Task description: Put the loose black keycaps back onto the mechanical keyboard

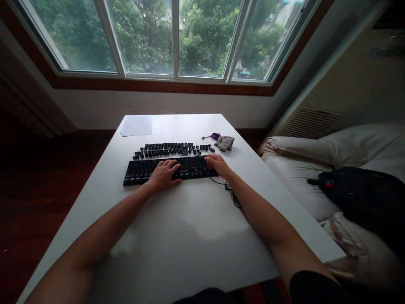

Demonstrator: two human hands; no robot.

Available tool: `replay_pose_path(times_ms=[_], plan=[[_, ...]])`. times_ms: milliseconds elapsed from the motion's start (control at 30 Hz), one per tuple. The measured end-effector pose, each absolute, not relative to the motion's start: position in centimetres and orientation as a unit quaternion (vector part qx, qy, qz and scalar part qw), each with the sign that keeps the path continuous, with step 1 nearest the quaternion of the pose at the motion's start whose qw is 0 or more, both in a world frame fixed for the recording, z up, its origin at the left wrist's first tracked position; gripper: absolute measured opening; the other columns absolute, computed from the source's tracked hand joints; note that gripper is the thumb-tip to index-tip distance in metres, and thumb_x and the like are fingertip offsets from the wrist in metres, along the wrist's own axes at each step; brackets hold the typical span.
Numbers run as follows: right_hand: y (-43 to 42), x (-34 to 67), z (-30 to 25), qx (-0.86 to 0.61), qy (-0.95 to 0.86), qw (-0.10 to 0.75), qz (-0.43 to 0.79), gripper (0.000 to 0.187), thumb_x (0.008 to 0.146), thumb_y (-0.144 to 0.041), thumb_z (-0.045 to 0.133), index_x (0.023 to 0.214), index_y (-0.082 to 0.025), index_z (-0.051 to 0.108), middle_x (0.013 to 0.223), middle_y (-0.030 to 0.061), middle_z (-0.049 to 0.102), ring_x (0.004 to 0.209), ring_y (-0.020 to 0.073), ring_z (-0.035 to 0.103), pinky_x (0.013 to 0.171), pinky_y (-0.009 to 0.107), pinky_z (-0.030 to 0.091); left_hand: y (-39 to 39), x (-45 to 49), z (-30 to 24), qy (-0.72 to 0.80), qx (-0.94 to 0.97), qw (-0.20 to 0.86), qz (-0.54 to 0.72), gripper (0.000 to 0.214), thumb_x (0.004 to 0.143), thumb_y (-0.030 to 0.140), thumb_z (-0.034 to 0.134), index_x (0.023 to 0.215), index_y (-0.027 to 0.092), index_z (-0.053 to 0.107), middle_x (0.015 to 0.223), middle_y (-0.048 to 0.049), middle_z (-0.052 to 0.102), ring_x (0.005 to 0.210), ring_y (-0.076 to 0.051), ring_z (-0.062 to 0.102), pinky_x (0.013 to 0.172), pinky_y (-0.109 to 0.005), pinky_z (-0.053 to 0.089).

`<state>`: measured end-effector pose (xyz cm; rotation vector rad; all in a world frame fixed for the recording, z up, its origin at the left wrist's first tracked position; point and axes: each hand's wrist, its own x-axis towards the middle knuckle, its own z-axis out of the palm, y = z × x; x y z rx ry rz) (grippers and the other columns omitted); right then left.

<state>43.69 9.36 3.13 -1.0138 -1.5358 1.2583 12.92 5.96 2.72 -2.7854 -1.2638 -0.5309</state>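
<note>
A black keyboard [142, 169] lies across the middle of the white table [190, 236]. My left hand [164, 174] rests flat on its centre, fingers stretched out over it. My right hand [215, 163] sits on the keyboard's right end, fingers curled over the edge there. Behind the keyboard, several loose black keycaps [172, 149] stand in rows. The keyboard's black cable [228, 188] trails off to the right under my right forearm.
A grey cloth [225, 143] and a small purple tool [214, 136] lie behind the right end of the keycaps. A sheet of paper [137, 125] sits at the table's far left. A bed with a black bag [360, 198] is at the right; windows ahead.
</note>
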Motion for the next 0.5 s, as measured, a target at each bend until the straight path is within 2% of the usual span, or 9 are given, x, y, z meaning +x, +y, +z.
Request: replay_pose_path(times_ms=[233, 400, 500], plan=[[12.3, 44.9, 3.2, -0.515, -0.682, 0.44, 0.277, 0.034, 0.087, -0.05, 0.062, 0.071, -0.021, 0.054, 0.063, -0.004, 0.049, 0.061, 0.0127, 0.043, 0.058, 0.026, 0.034, 6.0, 12.7, 2.6, -0.412, -0.895, 0.015, -0.169, 0.066, 0.086, 0.058, 0.066, 0.142, 0.027, 0.052, 0.147, -0.0113, 0.05, 0.133, -0.035, 0.046, 0.114, -0.052, 0.033], [16.0, 45.0, 2.9, -0.577, -0.727, 0.333, 0.165, 0.015, 0.084, -0.036, 0.066, 0.085, -0.02, 0.067, 0.075, 0.0001, 0.066, 0.068, 0.0152, 0.057, 0.066, 0.027, 0.04, 6.0, 12.3, 2.9, -0.414, -0.895, 0.01, -0.168, 0.065, 0.086, 0.058, 0.066, 0.142, 0.026, 0.053, 0.146, -0.0113, 0.051, 0.133, -0.034, 0.046, 0.113, -0.051, 0.035], [17.7, 44.7, 2.8, -0.596, -0.743, 0.279, 0.121, 0.01, 0.084, -0.03, 0.067, 0.087, -0.021, 0.07, 0.081, 0.002, 0.071, 0.073, 0.0166, 0.061, 0.069, 0.027, 0.041, 6.0, 12.1, 3.1, -0.413, -0.895, 0.009, -0.169, 0.064, 0.087, 0.058, 0.066, 0.142, 0.026, 0.053, 0.146, -0.0112, 0.051, 0.133, -0.034, 0.046, 0.113, -0.051, 0.035]])
